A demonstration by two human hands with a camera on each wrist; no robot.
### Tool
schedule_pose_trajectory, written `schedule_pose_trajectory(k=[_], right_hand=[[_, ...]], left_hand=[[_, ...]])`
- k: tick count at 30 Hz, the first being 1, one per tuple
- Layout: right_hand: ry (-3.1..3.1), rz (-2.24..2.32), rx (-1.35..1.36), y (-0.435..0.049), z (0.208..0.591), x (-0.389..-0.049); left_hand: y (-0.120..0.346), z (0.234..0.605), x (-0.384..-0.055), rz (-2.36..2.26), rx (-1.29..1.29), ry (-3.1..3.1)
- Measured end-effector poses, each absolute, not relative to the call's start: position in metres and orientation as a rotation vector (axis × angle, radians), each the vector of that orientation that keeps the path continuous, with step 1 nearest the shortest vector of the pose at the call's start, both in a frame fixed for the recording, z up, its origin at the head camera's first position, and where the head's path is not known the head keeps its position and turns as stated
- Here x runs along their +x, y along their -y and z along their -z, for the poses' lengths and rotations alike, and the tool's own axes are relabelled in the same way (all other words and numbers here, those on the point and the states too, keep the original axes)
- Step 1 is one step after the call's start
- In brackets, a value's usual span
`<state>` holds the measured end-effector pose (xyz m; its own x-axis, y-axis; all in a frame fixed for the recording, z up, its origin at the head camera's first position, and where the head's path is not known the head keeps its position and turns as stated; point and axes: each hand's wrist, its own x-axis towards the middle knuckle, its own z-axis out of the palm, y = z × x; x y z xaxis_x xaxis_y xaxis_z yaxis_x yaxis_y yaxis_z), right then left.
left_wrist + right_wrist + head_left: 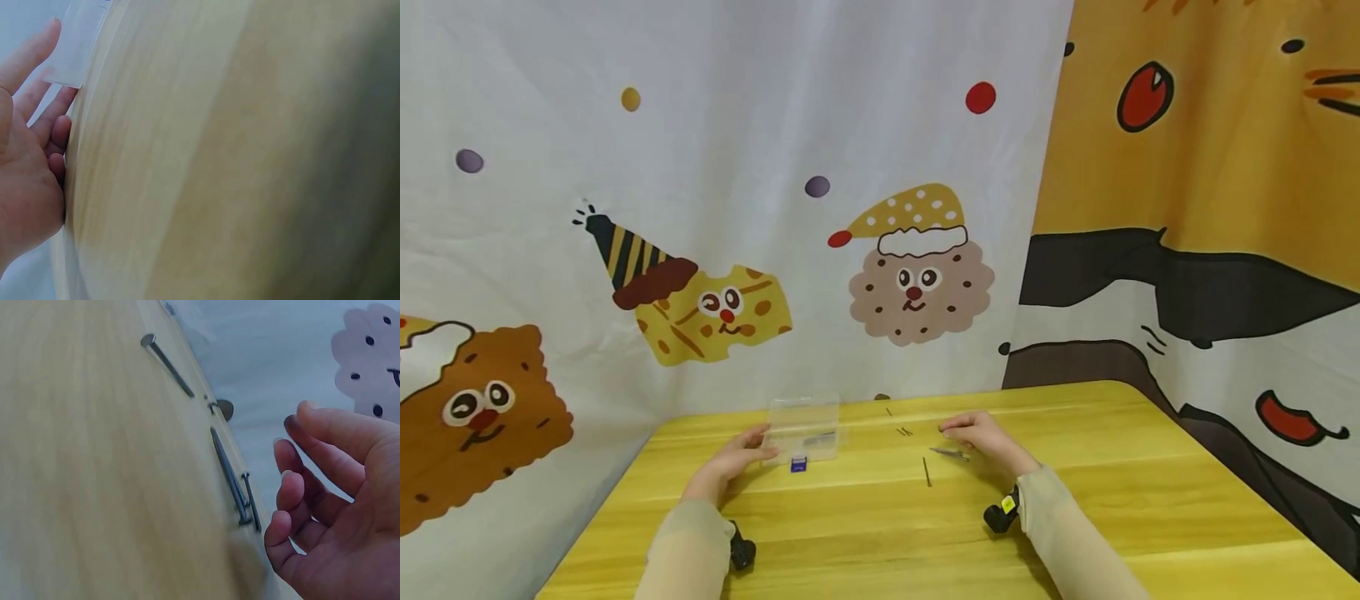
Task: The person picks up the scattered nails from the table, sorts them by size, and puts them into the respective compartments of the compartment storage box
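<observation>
A clear plastic box (803,414) with a blue latch (799,465) stands with its lid up at the back of the table. Grey nails (820,438) show inside it. My left hand (739,456) is at the box's left side, fingers touching its edge; the left wrist view shows the thumb (39,53) standing off from the box corner (74,62). My right hand (985,437) hovers just behind the loose grey nails (951,454), its fingers loosely bent. In the right wrist view thumb and index fingertips (306,411) come close together, with nothing visible between them.
One long nail (927,472) lies apart on the wooden table (865,533), nearer to me. Smaller nails (905,432) lie between the box and my right hand, with another small one (889,412) farther back. A printed curtain (715,167) hangs behind the table.
</observation>
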<state>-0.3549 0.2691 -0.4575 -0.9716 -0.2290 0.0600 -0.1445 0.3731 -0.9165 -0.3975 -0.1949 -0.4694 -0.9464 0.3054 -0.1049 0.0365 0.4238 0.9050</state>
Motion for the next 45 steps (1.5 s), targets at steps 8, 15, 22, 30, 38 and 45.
schedule_pose_trajectory(k=[8,15,22,30,38,45], right_hand=[[-2.577,1.643,-0.362,-0.289,0.461,-0.350],[-2.621,1.492,-0.404,-0.302,0.464,-0.348],[-2.693,1.390,-0.408,-0.300,0.466,-0.342],[-2.776,1.352,-0.298,-0.293,0.468,-0.343],[-2.828,1.325,-0.238,-0.289,0.469,-0.343],[-2.853,1.347,-0.179,-0.288,0.472,-0.339]], left_hand=[[0.197,0.467,-0.396,-1.536,0.301,-2.415],[0.198,0.468,-0.400,-1.552,0.317,-2.414],[0.198,0.467,-0.397,-1.552,0.270,-2.421],[0.197,0.468,-0.398,-1.536,0.285,-2.429],[0.197,0.467,-0.395,-1.521,0.261,-2.441],[0.193,0.468,-0.394,-1.525,0.263,-2.446]])
